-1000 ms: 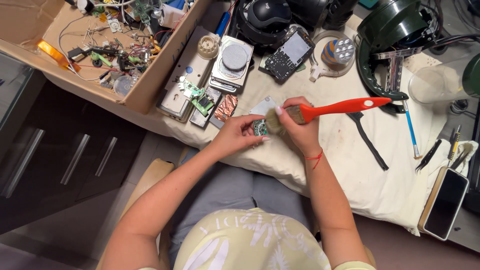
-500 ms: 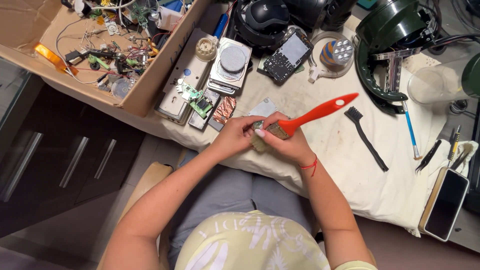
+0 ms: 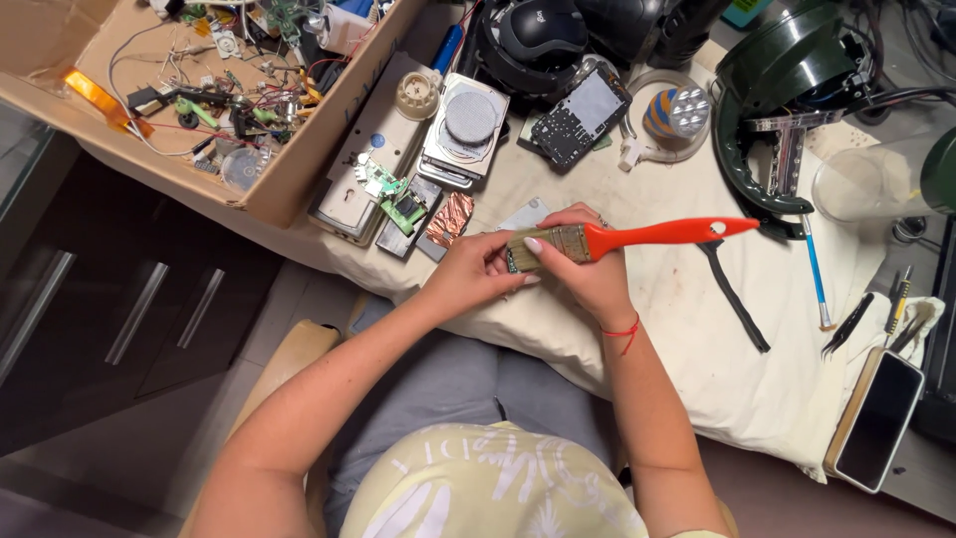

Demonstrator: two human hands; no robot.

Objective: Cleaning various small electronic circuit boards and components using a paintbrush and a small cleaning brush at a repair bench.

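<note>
My right hand (image 3: 586,267) grips a paintbrush with a red handle (image 3: 665,235) by its ferrule, the handle pointing right. Its bristles rest on a small green circuit board (image 3: 514,261) that my left hand (image 3: 476,269) pinches from the left side. Most of the board is hidden by my fingers and the bristles. Both hands hover over the front of a table covered with a cream cloth (image 3: 697,349), above my lap.
A cardboard box (image 3: 289,169) of wires and parts sits at the left. Opened devices (image 3: 460,130), a copper part (image 3: 450,219), a dark circuit panel (image 3: 580,118), a green housing (image 3: 787,90), a black strap (image 3: 733,295), tweezers (image 3: 846,325) and a phone (image 3: 878,418) lie around.
The brush handle swung from tilted up-right to nearly level, and the bristles moved over the board. My left hand kept holding the board in about the same spot.
</note>
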